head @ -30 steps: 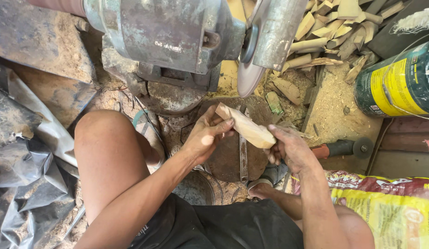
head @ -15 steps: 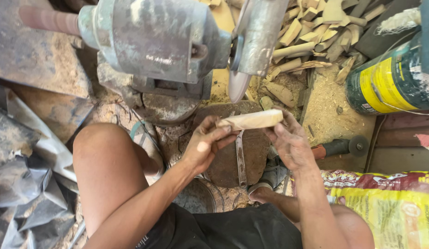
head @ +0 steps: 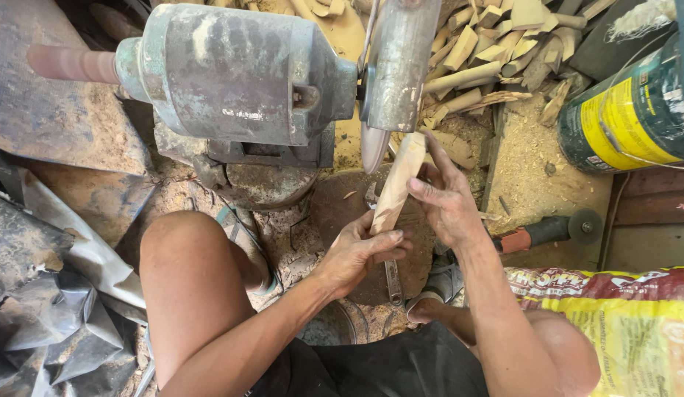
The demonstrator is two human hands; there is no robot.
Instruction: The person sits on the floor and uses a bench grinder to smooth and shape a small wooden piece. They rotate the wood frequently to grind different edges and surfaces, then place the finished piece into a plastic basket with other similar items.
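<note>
Gripping a pale wood piece (head: 395, 187) w/ both hands, the person sits low, knees apart, in front of a grey-green bench grinder motor (head: 232, 73). Left hand (head: 357, 254) is curled round the lower end of the piece, fingers closed on it, thumb across the top. Right hand (head: 449, 202) holds it higher up from the right side, fingers wrapped against the wood, thumb pressing its edge. Wood stands tilted, near upright in view, its upper end right at the bottom rim of the spinning-type disc (head: 374, 147) under a metal guard (head: 401, 62); can't tell if it actually touches the disc.

Under the hands: a round dark block (head: 342, 213) w/ a wrench (head: 392, 279) lying on it. Behind the disc, a heap of cut wood offcuts (head: 496, 51) & sawdust. Right side: a green & yellow can (head: 636, 110) on its side, an angle grinder w/ orange-black body (head: 548, 231) on the ground just beside the right forearm, & a yellow-red sack (head: 629, 323) near the right knee. Left side: crumpled grey sheeting (head: 40, 294) and a rusty metal plate (head: 55, 125)
</note>
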